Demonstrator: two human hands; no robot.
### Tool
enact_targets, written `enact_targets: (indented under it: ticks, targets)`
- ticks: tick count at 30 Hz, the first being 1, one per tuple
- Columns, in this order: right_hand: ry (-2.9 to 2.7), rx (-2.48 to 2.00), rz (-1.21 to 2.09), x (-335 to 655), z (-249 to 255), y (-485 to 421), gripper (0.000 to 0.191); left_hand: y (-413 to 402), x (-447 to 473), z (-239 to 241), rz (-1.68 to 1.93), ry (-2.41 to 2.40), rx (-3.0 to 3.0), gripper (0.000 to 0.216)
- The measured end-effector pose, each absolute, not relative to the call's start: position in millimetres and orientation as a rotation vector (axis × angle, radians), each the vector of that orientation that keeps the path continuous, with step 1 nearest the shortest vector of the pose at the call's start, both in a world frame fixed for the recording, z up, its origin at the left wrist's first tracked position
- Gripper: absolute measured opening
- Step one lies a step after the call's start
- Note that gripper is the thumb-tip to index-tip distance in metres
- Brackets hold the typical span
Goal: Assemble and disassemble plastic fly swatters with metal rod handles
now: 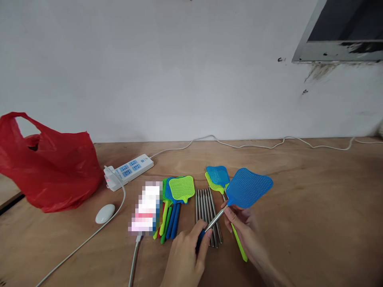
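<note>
A fly swatter (249, 187) with a blue perforated head, a metal rod and a dark blue handle is held in both hands, tilted up to the right. My left hand (187, 251) is closed round its handle. The fingers of my right hand (242, 223) pinch it where the rod meets the head. Beneath the hands lie several metal rods (205, 203) side by side. Behind my right hand are a blue swatter head (218, 175) and a yellow-green one, with a yellow-green handle (239, 245) reaching toward me. Left of the rods sit stacked swatter heads (182, 189) and coloured handles (172, 223).
A blurred-out phone (146, 207) with a cable lies left of the handles. Farther left are a white mouse-like object (105, 214), a power strip (131, 171) and a red plastic bag (56, 171). A white cord (239, 146) runs along the wall.
</note>
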State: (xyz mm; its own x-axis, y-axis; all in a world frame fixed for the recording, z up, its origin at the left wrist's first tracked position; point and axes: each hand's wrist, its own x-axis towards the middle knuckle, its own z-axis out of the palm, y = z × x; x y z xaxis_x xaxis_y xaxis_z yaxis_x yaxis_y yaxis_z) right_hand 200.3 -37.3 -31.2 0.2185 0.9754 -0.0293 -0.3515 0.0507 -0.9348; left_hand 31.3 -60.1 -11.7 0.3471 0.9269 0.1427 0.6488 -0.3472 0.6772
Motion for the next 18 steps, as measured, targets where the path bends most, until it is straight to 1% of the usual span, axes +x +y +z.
enact_targets:
  ticks: [5, 8, 14, 18]
  targets:
    - [-0.670, -1.002, 1.173, 194.9, -25.7, -36.8, 0.029, -56.2, 22.4, -12.5, 0.601, 1.400, 2.321, 0.027]
    - [-0.637, -0.962, 1.182, 189.3, -23.8, -36.2, 0.028, -55.1, 18.4, -11.9, 0.600, 1.451, 2.429, 0.026]
    - [-0.600, -0.883, 1.180, 182.9, -28.0, -36.9, 0.020, -51.8, 14.4, -9.3, 0.593, 1.442, 2.468, 0.026]
    - [-0.609, -0.889, 1.217, 182.4, -25.8, -39.3, 0.023, -51.3, 11.0, -3.2, 0.658, 1.426, 2.467, 0.030]
